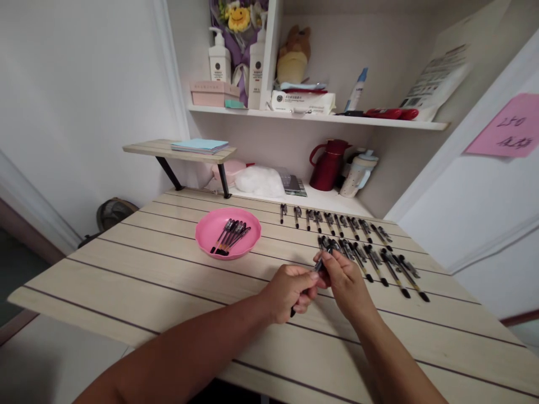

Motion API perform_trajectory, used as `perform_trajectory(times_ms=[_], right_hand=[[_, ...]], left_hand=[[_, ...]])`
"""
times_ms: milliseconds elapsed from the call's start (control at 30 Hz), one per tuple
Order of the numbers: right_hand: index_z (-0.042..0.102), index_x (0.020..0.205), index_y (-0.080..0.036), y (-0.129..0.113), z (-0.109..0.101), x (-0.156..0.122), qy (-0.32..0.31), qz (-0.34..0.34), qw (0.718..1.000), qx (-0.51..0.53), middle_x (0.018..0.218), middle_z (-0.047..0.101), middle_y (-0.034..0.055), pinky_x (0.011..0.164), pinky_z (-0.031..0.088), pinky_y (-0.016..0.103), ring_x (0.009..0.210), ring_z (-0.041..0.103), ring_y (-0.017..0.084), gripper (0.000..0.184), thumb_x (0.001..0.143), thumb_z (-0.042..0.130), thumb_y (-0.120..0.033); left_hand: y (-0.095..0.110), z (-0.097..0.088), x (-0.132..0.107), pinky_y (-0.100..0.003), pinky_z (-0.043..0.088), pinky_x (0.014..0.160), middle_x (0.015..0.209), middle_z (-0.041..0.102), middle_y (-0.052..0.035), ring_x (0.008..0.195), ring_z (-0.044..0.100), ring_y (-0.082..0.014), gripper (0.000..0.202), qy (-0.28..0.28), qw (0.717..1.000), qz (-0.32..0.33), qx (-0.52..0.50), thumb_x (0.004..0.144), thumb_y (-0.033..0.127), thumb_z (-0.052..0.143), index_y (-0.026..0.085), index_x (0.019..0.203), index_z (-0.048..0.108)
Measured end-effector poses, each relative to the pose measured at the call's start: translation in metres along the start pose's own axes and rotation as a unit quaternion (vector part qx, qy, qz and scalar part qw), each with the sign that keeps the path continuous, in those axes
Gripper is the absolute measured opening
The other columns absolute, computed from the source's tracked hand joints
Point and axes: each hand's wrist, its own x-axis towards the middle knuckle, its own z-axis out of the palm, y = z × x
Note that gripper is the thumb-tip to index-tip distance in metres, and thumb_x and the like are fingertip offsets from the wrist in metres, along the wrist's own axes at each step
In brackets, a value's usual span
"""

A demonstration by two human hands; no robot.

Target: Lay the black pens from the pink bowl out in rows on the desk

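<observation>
A slim dark pen (320,264) is held between both hands above the table. My left hand (291,289) is closed around its lower part, and a black end pokes out beneath the fist. My right hand (343,278) pinches the upper end; the fingers partly hide what they grip there. Beyond my right hand lie two rows of pens, a back row (340,224) and a front row (393,274), with small clear-and-black pieces like caps beside them. To the left, a pink bowl (202,247) with a wavy rim holds several more black pens (231,233).
The slatted wooden table (138,275) carries a small raised shelf (143,147) with blue paper (200,145) on it. Behind stand a red jug (330,165) and a pale tumbler (357,175). A white shelf (366,119) with bottles and boxes spans above.
</observation>
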Motion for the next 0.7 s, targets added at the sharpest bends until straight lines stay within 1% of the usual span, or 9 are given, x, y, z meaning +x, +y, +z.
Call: perform_trajectory(times_ms=[100,200,267,333,400,467,533,600,700], right_hand=[[0.057,0.079,-0.019,-0.007,0.000,-0.006,-0.048,0.001,0.994,0.097,0.045,0.044,-0.0047,0.042,0.027,0.022,0.042,0.038,0.010,0.029,0.077,0.052,-0.048],[0.058,0.079,-0.019,-0.011,-0.001,-0.012,-0.107,-0.007,0.975,0.195,0.051,0.045,-0.0039,0.046,0.032,0.022,0.047,0.040,0.010,0.028,0.076,0.055,-0.047],[0.058,0.081,-0.019,-0.011,-0.002,-0.013,-0.131,-0.002,0.965,0.228,0.054,0.047,-0.0033,0.048,0.033,0.023,0.047,0.040,0.010,0.028,0.075,0.057,-0.046],[0.058,0.086,-0.019,-0.007,-0.001,-0.010,-0.121,0.006,0.965,0.231,0.054,0.047,-0.0037,0.047,0.034,0.023,0.046,0.040,0.010,0.030,0.075,0.057,-0.047],[0.057,0.088,-0.020,-0.001,-0.001,-0.003,-0.074,0.000,0.976,0.202,0.055,0.049,-0.0041,0.047,0.035,0.023,0.046,0.041,0.010,0.030,0.074,0.058,-0.046],[0.057,0.081,-0.020,0.006,0.000,0.003,-0.006,-0.024,0.990,0.141,0.058,0.050,-0.0040,0.049,0.037,0.023,0.050,0.044,0.010,0.026,0.070,0.064,-0.042],[0.057,0.072,-0.018,0.010,0.000,0.008,0.040,-0.040,0.996,0.075,0.062,0.052,-0.0033,0.051,0.037,0.022,0.054,0.045,0.009,0.023,0.065,0.071,-0.035],[0.059,0.071,-0.017,0.010,0.000,0.008,0.051,-0.033,0.996,0.066,0.063,0.053,-0.0025,0.050,0.037,0.020,0.055,0.045,0.009,0.022,0.063,0.073,-0.033],[0.061,0.079,-0.017,0.002,-0.001,0.003,-0.007,0.007,0.984,0.180,0.065,0.055,-0.0011,0.043,0.036,0.020,0.051,0.045,0.009,0.024,0.065,0.071,-0.034]], left_hand=[[0.008,-0.003,-0.007,-0.016,0.009,0.034,0.053,0.041,0.0054,0.035,0.021,0.0004,0.024,-0.082,0.991,-0.067,-0.086,0.074,0.035,0.059,0.011,0.074,0.059],[0.014,-0.006,-0.014,-0.016,0.003,0.034,0.052,0.034,0.0065,0.035,0.017,-0.0002,0.022,-0.194,0.956,-0.147,-0.161,0.076,0.034,0.057,0.012,0.078,0.060],[0.014,-0.006,-0.014,-0.016,0.005,0.034,0.052,0.034,0.0066,0.035,0.017,-0.0005,0.023,-0.216,0.952,-0.148,-0.157,0.077,0.035,0.057,0.013,0.079,0.060],[0.011,-0.004,-0.011,-0.016,0.013,0.033,0.053,0.039,0.0058,0.034,0.022,-0.0009,0.024,-0.162,0.978,-0.084,-0.105,0.076,0.037,0.056,0.013,0.080,0.060],[0.004,-0.002,-0.004,-0.017,0.023,0.034,0.053,0.045,0.0050,0.034,0.031,-0.0024,0.025,-0.051,0.999,0.012,-0.015,0.075,0.038,0.056,0.013,0.077,0.059],[-0.004,-0.001,0.002,-0.019,0.028,0.036,0.048,0.045,0.0053,0.035,0.036,-0.0042,0.024,0.053,0.992,0.072,0.091,0.073,0.037,0.057,0.013,0.068,0.057],[-0.009,0.000,0.006,-0.018,0.025,0.037,0.043,0.042,0.0063,0.035,0.036,-0.0044,0.024,0.108,0.977,0.086,0.161,0.072,0.035,0.059,0.014,0.061,0.053],[-0.009,-0.001,0.005,-0.018,0.020,0.036,0.044,0.041,0.0063,0.035,0.032,-0.0032,0.025,0.107,0.982,0.064,0.145,0.072,0.036,0.058,0.014,0.062,0.054],[0.000,-0.003,-0.002,-0.017,0.010,0.036,0.051,0.043,0.0054,0.035,0.021,-0.0008,0.026,-0.029,0.998,-0.048,-0.018,0.076,0.037,0.056,0.012,0.076,0.060]])
